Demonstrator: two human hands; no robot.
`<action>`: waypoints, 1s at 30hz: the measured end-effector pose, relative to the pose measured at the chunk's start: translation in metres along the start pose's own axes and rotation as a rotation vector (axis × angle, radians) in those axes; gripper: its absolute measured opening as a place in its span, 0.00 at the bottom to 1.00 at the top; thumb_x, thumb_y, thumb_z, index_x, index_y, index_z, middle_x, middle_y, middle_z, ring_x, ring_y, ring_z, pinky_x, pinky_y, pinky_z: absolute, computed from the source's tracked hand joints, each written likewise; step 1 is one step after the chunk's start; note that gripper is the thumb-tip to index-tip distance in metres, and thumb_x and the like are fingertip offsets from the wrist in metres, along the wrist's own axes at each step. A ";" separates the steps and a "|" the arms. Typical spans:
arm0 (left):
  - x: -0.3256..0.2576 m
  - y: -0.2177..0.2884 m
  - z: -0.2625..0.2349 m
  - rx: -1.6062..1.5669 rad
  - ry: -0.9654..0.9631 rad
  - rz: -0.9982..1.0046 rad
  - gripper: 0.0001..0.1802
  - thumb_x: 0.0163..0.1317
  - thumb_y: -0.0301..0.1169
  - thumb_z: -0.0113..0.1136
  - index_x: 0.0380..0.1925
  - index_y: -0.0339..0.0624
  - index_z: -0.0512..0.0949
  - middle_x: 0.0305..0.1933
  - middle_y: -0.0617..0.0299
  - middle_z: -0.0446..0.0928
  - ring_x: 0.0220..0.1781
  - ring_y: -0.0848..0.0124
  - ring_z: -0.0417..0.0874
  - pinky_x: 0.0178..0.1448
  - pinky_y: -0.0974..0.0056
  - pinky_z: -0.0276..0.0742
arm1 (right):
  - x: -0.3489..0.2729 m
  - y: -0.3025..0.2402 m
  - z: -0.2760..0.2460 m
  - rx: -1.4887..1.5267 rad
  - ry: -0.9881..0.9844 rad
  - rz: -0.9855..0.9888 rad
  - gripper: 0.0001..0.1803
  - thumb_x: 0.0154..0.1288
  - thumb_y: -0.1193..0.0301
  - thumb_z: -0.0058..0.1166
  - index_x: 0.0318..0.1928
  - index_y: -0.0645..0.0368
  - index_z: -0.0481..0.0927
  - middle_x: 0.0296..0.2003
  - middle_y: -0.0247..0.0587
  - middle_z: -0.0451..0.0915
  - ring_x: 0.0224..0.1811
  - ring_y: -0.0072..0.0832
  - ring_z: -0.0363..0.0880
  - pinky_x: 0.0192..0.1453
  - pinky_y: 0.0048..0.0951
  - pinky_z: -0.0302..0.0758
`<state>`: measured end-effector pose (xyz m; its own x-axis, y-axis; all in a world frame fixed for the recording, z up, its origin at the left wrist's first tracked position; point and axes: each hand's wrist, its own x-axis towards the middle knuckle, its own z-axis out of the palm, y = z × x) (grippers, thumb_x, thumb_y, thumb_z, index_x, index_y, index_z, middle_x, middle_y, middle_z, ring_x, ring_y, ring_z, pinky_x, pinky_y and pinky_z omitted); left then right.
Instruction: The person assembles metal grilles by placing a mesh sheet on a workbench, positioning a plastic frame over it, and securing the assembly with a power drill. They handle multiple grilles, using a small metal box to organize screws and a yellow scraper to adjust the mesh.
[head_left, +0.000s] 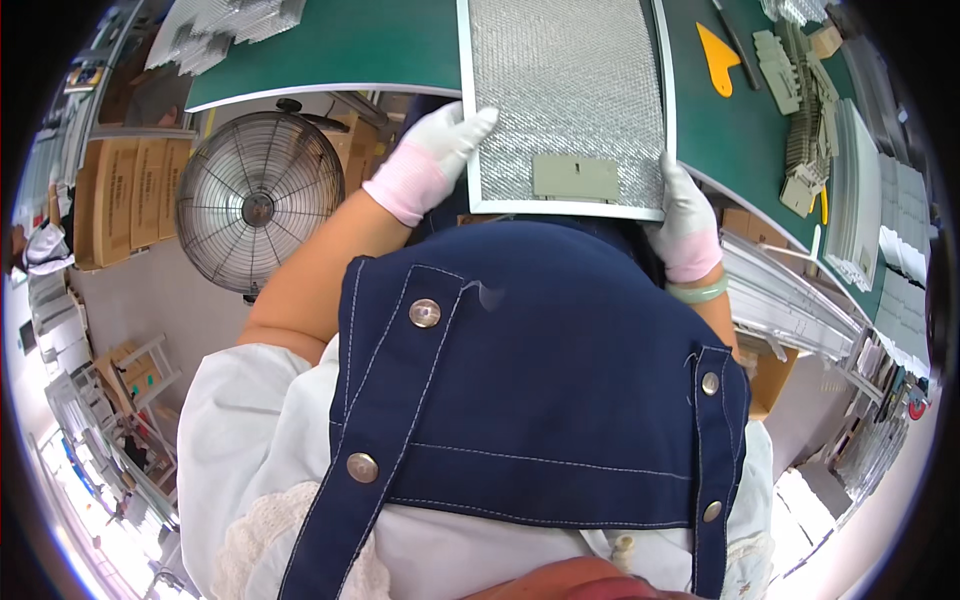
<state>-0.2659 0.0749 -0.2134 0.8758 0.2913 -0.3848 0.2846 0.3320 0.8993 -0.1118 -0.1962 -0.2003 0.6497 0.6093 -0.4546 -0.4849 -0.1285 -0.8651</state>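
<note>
Gripping the mesh filter (565, 95) by its near corners, we are closing our left hand (432, 160) at seven o'clock and right hand (688, 225) at five o'clock over the green table (330, 45).

Both white-gloved hands reach forward with bare forearms, the left hand (432, 155) and right hand (688, 225) curled closed in a grip.

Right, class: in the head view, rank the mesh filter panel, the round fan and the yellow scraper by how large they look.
1. mesh filter panel
2. round fan, close behind; the fisheye bend makes this unsure
3. yellow scraper, clearly smallest
</note>
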 end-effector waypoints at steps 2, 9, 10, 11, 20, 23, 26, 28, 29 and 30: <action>-0.001 0.011 0.002 0.119 -0.010 0.014 0.27 0.75 0.40 0.53 0.62 0.26 0.69 0.58 0.54 0.78 0.58 0.69 0.79 0.64 0.64 0.74 | 0.002 0.002 0.000 -0.044 0.005 -0.111 0.24 0.73 0.67 0.52 0.63 0.70 0.69 0.54 0.44 0.80 0.55 0.30 0.79 0.64 0.29 0.72; 0.000 0.016 -0.017 0.016 -0.268 -0.038 0.30 0.75 0.40 0.51 0.66 0.26 0.65 0.63 0.52 0.75 0.62 0.68 0.76 0.69 0.62 0.71 | 0.004 -0.020 0.005 0.155 -0.058 -0.054 0.23 0.73 0.68 0.51 0.63 0.70 0.69 0.54 0.41 0.78 0.55 0.25 0.76 0.63 0.28 0.71; 0.000 0.020 -0.014 0.010 -0.291 -0.037 0.30 0.75 0.41 0.51 0.66 0.26 0.65 0.63 0.52 0.75 0.63 0.68 0.76 0.69 0.62 0.71 | 0.011 -0.013 0.002 0.075 -0.029 -0.127 0.23 0.74 0.67 0.51 0.62 0.69 0.70 0.51 0.38 0.78 0.53 0.23 0.74 0.62 0.28 0.70; 0.001 0.025 -0.013 0.016 -0.285 -0.041 0.30 0.75 0.41 0.51 0.66 0.26 0.65 0.63 0.53 0.75 0.63 0.68 0.76 0.69 0.62 0.70 | 0.018 -0.004 -0.011 -0.033 -0.039 -0.131 0.23 0.74 0.68 0.50 0.63 0.69 0.69 0.51 0.38 0.77 0.53 0.23 0.73 0.63 0.28 0.69; 0.034 0.100 -0.019 0.080 -0.001 0.360 0.28 0.75 0.41 0.54 0.62 0.26 0.69 0.57 0.56 0.77 0.57 0.72 0.77 0.64 0.66 0.72 | 0.000 -0.048 0.013 -0.197 -0.287 -0.212 0.32 0.72 0.69 0.53 0.71 0.69 0.60 0.65 0.44 0.72 0.66 0.30 0.70 0.72 0.34 0.64; 0.024 0.153 -0.002 0.063 -0.049 0.454 0.24 0.75 0.37 0.55 0.61 0.29 0.70 0.55 0.58 0.77 0.55 0.73 0.78 0.62 0.66 0.73 | -0.010 -0.062 0.011 -0.201 -0.271 -0.335 0.35 0.71 0.68 0.56 0.72 0.69 0.58 0.66 0.44 0.71 0.68 0.31 0.68 0.74 0.34 0.62; 0.027 0.174 -0.012 0.205 -0.038 0.577 0.24 0.75 0.39 0.54 0.62 0.32 0.70 0.56 0.59 0.78 0.56 0.73 0.78 0.61 0.67 0.74 | -0.017 -0.067 0.017 -0.251 -0.314 -0.387 0.40 0.69 0.63 0.60 0.72 0.70 0.57 0.67 0.45 0.70 0.69 0.32 0.67 0.75 0.36 0.60; 0.029 0.190 -0.014 0.047 -0.076 0.550 0.24 0.74 0.39 0.54 0.62 0.32 0.71 0.56 0.58 0.78 0.55 0.71 0.80 0.61 0.66 0.74 | -0.017 -0.064 0.018 -0.243 -0.338 -0.441 0.41 0.69 0.60 0.61 0.72 0.70 0.57 0.66 0.45 0.70 0.69 0.32 0.67 0.74 0.36 0.61; 0.029 0.197 -0.015 -0.032 -0.099 0.536 0.25 0.74 0.39 0.55 0.62 0.32 0.71 0.56 0.58 0.79 0.54 0.70 0.80 0.61 0.65 0.75 | -0.014 -0.068 0.020 -0.256 -0.367 -0.436 0.41 0.69 0.60 0.61 0.72 0.70 0.57 0.66 0.45 0.70 0.69 0.32 0.67 0.74 0.36 0.61; 0.028 0.201 -0.014 -0.108 -0.173 0.495 0.24 0.74 0.39 0.55 0.61 0.32 0.72 0.56 0.57 0.79 0.54 0.70 0.81 0.61 0.64 0.75 | -0.013 -0.070 0.019 -0.268 -0.388 -0.421 0.41 0.69 0.60 0.61 0.72 0.70 0.58 0.66 0.45 0.71 0.69 0.32 0.68 0.74 0.36 0.61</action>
<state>-0.1899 0.1627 -0.0467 0.9493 0.2869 0.1282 -0.2125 0.2854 0.9346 -0.0978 -0.1802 -0.1299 0.4686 0.8834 0.0028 -0.0379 0.0233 -0.9990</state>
